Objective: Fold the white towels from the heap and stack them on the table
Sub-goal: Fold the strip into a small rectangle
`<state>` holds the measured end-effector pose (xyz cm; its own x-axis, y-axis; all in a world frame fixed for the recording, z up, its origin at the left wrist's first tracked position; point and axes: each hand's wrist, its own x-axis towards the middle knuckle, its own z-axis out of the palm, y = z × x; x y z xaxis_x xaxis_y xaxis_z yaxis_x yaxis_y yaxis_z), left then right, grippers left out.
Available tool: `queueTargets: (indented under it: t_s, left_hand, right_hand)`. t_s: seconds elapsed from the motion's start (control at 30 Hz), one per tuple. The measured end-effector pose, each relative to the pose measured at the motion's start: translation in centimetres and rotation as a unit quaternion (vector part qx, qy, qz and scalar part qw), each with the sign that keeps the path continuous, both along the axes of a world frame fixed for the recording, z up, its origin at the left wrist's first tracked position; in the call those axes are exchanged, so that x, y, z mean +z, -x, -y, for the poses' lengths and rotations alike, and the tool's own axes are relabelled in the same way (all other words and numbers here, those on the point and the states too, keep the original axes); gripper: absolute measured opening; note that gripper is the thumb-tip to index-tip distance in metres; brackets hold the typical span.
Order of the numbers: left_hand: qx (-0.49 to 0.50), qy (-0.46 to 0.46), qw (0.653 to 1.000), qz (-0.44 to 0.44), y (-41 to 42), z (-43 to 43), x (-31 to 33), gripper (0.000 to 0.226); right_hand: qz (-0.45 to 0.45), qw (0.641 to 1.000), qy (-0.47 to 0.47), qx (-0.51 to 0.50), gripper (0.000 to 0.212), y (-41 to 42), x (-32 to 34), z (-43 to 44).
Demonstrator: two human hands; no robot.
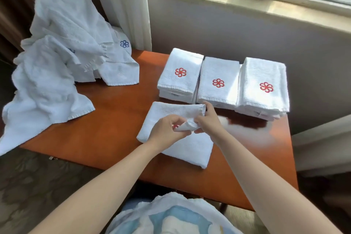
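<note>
A partly folded white towel [182, 144] lies on the orange-brown table [106, 131] in front of me. My left hand [167, 129] pinches a raised fold of it near the middle. My right hand [209, 119] pinches the same fold from the right, its fingers reaching the towel's far right corner. A bit of red embroidery shows under my left fingers. Three stacks of folded towels with red flower logos stand behind: left stack [180, 76], middle stack [218, 83], right stack [264, 87]. The heap of unfolded white towels [62, 53] fills the table's left side.
Part of the heap hangs over the table's left edge. A white curtain [121, 5] hangs behind the heap, and a wall with a window sill [247, 5] runs behind the stacks. Bare table surface shows between the heap and the towel.
</note>
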<state>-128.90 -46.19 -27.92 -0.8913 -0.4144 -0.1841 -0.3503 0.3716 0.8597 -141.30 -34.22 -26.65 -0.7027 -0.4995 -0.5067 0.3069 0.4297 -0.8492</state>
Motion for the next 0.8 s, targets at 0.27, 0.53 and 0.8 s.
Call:
queueTargets:
  t_s: [0.27,0.53,0.8]
  left_hand:
    - [-0.081,0.071,0.993,0.044,0.4,-4.1,-2.7,0.023]
    - [-0.152,0.103,0.978,0.094,-0.6,-5.9,-4.4,0.02]
    - [-0.182,0.094,0.968,0.143,-0.7,-6.6,-4.9,0.033]
  right_hand:
    - [-0.015,0.998,-0.05,-0.035,0.081,0.2,-3.4,-4.8]
    - [-0.031,0.995,-0.094,-0.004,0.088,-0.2,-5.9,-7.1]
    - [-0.226,0.942,-0.236,0.075,0.079,-0.5,-6.0,-7.8]
